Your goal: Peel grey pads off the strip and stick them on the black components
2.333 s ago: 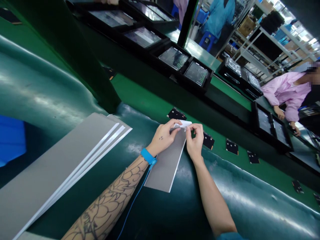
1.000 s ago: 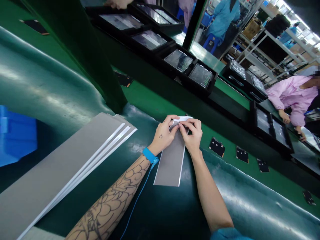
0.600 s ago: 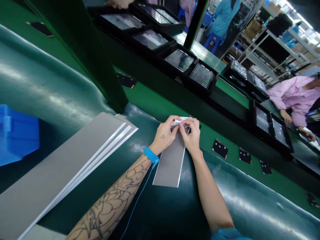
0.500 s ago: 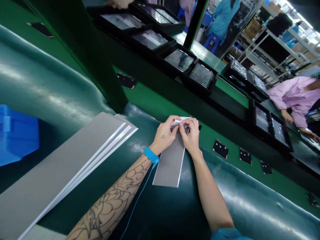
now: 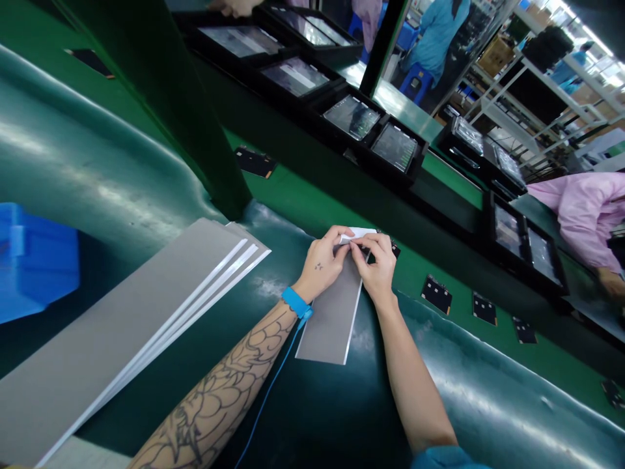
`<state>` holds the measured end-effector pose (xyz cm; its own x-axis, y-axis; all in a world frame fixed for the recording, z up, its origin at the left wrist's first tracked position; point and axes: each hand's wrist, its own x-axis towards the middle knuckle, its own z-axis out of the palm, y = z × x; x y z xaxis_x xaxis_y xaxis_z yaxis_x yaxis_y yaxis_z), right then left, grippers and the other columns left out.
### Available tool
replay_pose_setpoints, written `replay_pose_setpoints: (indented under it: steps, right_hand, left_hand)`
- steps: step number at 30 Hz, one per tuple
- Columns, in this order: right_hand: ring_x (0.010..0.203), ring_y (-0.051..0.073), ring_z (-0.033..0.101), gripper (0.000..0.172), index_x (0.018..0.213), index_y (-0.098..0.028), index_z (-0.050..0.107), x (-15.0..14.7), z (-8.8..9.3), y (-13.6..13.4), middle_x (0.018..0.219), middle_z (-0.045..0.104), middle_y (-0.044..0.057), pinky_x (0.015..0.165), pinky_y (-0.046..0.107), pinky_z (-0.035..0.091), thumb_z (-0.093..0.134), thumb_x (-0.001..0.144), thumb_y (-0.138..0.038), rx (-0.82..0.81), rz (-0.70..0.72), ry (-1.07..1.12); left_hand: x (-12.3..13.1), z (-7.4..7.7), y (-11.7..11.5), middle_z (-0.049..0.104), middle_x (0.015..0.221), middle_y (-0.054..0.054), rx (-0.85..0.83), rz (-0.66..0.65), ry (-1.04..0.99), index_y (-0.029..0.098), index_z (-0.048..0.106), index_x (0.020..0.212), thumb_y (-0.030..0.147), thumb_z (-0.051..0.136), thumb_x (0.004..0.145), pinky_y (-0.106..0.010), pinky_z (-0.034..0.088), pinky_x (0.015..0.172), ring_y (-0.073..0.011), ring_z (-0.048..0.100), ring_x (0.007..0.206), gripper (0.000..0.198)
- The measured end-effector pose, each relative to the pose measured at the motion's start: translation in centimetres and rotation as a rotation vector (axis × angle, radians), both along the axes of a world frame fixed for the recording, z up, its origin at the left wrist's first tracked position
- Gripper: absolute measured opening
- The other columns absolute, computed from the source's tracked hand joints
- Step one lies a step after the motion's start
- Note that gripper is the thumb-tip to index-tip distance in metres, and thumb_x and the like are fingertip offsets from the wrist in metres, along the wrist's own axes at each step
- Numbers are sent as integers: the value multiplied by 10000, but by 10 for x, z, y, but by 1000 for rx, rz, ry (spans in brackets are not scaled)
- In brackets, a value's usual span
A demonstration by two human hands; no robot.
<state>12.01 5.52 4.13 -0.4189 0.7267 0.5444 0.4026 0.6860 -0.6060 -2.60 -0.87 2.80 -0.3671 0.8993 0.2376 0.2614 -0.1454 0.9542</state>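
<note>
A narrow grey sheet [image 5: 327, 329] with white edges lies on the dark green mat, its far end under my fingers. My left hand [image 5: 323, 262], wearing a blue wrist strap [image 5: 295, 302] with a cord, pinches the sheet's far end. Just beside it, my right hand [image 5: 378, 262] pinches the same end, thumb and fingertips together. Between the fingertips a white layer [image 5: 362, 232] shows, bent up at the far edge; fingers partly hide it. Left of my hands is a fanned stack of longer grey sheets [image 5: 146, 306] with white edges.
A green belt [image 5: 297, 202] beyond the mat carries black circuit boards [image 5: 436, 294]. Above it, a dark rail holds black trays [image 5: 351, 117] with glossy panels. A green post [image 5: 195, 124] rises at left, near a blue bin [image 5: 36, 264]. A co-worker in pink [image 5: 588, 212] sits at right.
The boards on the green belt have shifted right. My right hand has moved slightly right, still pinching the sheet's end; my left hand stays. The co-worker in pink has changed posture.
</note>
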Motion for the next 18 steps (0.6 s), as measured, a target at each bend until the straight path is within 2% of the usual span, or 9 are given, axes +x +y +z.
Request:
replay_pose_setpoints:
  steps: [7, 11, 15, 18]
  right_hand:
    - [1021, 261, 670, 171, 1009, -265, 709, -4, -2, -2, 1031, 701, 69, 946, 466, 527, 617, 1069, -396, -29, 31, 3]
    - [1007, 246, 650, 197, 1010, -254, 664, -1, -2, 0, 1049, 662, 68, 913, 429, 521, 591, 1069, -428, -96, -18, 52]
    - [973, 229, 616, 320, 1044, -236, 658, 39, -5, 19, 1090, 655, 76, 863, 381, 502, 548, 1076, -534, -182, -239, 122]
    - [1099, 266, 601, 459, 1049, -222, 701, 82, -11, 38, 1231, 647, 118, 888, 389, 488, 570, 1023, -661, -253, -401, 58]
  left_hand:
    - [0, 1, 0, 837, 1005, -34, -2, -13, 22, 245, 653, 1190, 153, 601, 987, -340, 574, 864, -252, 817, 991, 229]
    - [0, 3, -1, 829, 1007, -38, -12, 25, 53, 230, 661, 1188, 177, 623, 996, -313, 538, 773, -221, 781, 850, 202]
    - [-1, 4, -1, 790, 932, -17, -14, 92, 86, 223, 672, 1205, 185, 647, 990, -293, 474, 685, -175, 661, 675, 220]
    - [-2, 3, -2, 745, 878, 0, -1, 96, 115, 228, 674, 1242, 194, 643, 991, -292, 427, 633, -152, 554, 583, 255]
